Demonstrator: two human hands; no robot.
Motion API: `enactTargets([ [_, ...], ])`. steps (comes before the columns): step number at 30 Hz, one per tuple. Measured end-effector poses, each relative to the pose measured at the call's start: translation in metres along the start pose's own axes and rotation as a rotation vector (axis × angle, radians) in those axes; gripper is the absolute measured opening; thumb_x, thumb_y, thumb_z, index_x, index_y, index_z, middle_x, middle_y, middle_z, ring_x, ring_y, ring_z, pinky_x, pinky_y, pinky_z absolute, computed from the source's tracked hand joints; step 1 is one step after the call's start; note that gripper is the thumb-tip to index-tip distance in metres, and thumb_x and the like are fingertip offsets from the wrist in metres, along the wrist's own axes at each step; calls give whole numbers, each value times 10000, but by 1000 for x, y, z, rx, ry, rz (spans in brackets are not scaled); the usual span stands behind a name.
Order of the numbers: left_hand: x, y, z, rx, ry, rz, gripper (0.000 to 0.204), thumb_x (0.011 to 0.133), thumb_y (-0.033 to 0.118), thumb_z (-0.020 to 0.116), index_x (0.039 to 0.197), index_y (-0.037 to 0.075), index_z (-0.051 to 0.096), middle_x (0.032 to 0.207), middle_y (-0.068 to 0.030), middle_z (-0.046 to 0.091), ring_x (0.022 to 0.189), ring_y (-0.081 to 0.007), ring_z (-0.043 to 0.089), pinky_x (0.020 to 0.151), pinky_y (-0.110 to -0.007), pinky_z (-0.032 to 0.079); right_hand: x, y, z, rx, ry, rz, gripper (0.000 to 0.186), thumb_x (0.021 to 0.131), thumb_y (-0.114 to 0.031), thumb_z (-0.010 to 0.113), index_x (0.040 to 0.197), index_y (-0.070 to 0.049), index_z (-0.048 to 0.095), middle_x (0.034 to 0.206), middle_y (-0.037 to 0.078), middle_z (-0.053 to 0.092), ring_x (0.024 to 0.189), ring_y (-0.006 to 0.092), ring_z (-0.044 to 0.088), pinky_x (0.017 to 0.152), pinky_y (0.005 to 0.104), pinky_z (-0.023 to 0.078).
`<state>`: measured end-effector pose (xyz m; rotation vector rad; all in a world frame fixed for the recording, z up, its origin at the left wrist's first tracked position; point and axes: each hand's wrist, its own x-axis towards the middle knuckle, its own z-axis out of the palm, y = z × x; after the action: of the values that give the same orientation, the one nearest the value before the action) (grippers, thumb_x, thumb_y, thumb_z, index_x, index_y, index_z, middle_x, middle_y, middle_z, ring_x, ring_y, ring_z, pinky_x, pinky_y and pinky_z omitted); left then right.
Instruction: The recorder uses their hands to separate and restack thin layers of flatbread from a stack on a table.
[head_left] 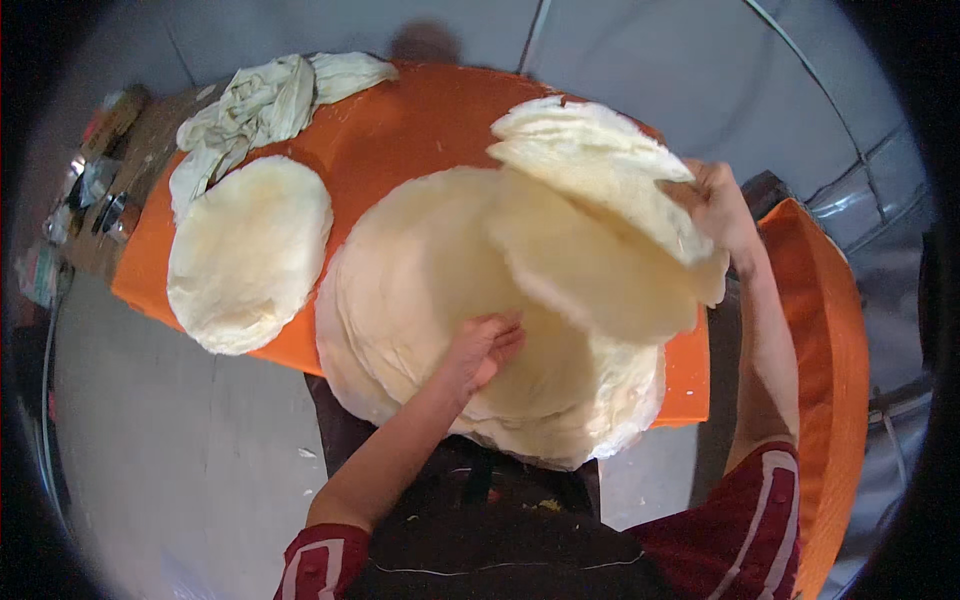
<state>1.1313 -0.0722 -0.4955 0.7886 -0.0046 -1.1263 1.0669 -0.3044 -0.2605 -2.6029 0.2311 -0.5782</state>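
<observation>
Left hand [486, 350], fingers loosely extended over stacked flatbreads [400, 270]; right hand [713, 198] pinches a lifted flatbread [610, 175], fingertips hidden.

On my feed I count: left hand [486, 350], one; right hand [712, 208], one; broad pale stack [400, 265], one, layers uncountable; lifted pale sheets [595, 255], number unclear; separate pale round [250, 250], one; crumpled cloth [268, 105], one; orange tabletop [420, 120], one.

Smooth, matt dough sheets [410, 260]
</observation>
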Motion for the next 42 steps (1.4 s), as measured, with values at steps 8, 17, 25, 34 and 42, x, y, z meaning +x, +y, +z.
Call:
enactTargets([
  [8, -36, 53, 33, -519, -505, -70, 581, 790, 458, 478, 1119, -15, 402, 1122, -207, 460, 1091, -319, 419, 907, -535, 313, -23, 1, 25, 233, -211, -36, 165, 715, -46, 603, 875, -10, 619, 752, 47, 637, 675, 52, 539, 598, 267, 456],
  [17, -18, 29, -57, -68, 116, 87, 324, 768, 161, 566, 1027, -22, 497, 952, -144, 559, 860, -232, 562, 722, -373, 469, -67, -9, 102, 103, -481, -31, 153, 709, -100, 572, 814, 11, 566, 650, 215, 536, 641, 312, 566, 600, 371, 437],
  [25, -11, 8, -68, 115, 390, 229, 193, 764, 67, 524, 919, -48, 543, 822, -84, 589, 693, -177, 580, 624, -293, 474, 9, 59, -45, 159, 18, 395, 148, 741, -106, 598, 834, 2, 640, 722, 31, 624, 585, 88, 567, 520, 228, 460],
  [34, -13, 3, -69, 316, 551, 379, 187, 766, 73, 502, 921, -26, 529, 796, -78, 581, 654, -167, 582, 517, -281, 481, 49, 0, -244, -382, 413, 43, 240, 809, -220, 522, 848, 10, 581, 693, -4, 559, 613, 62, 500, 549, 236, 423],
  [42, -48, -6, -70, 149, 449, 231, 167, 815, 161, 479, 913, 35, 529, 738, -37, 566, 590, -141, 524, 505, -292, 411, 26, -62, -61, -891, -18, -254, 288, 643, 5, 538, 928, 32, 575, 721, 143, 607, 508, 201, 526, 506, 272, 442],
])
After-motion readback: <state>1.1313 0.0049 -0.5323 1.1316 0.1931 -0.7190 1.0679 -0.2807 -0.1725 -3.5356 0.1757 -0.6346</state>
